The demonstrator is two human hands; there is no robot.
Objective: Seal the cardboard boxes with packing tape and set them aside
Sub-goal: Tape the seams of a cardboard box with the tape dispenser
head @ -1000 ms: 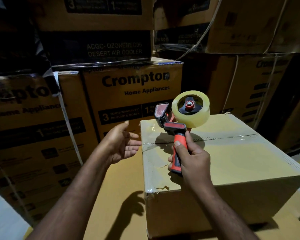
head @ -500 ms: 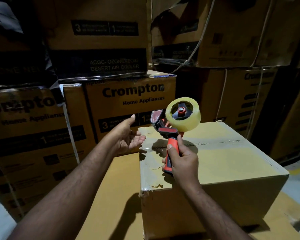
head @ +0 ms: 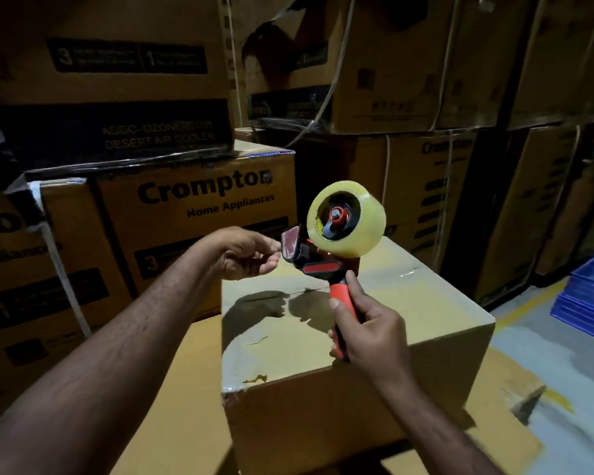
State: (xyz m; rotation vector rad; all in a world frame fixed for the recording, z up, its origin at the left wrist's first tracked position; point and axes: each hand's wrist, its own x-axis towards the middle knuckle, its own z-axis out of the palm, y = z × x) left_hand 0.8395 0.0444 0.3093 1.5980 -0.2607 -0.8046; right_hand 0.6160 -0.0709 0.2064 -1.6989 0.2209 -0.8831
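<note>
Cardboard box (head: 426, 323) with taped top; blue crates (head: 587, 303) nearby.

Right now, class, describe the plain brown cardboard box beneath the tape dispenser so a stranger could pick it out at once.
Find the wall of stacked printed cartons. In front of it stands a plain brown cardboard box, below the red-and-black tape dispenser gripped by the right hand. Unlike its neighbours, its visible faces bear neither printing nor straps.

Red-black tape dispenser (head: 326, 269); yellowish tape roll (head: 354, 217); brown box (head: 408, 320); blue crates (head: 587, 303).
</note>
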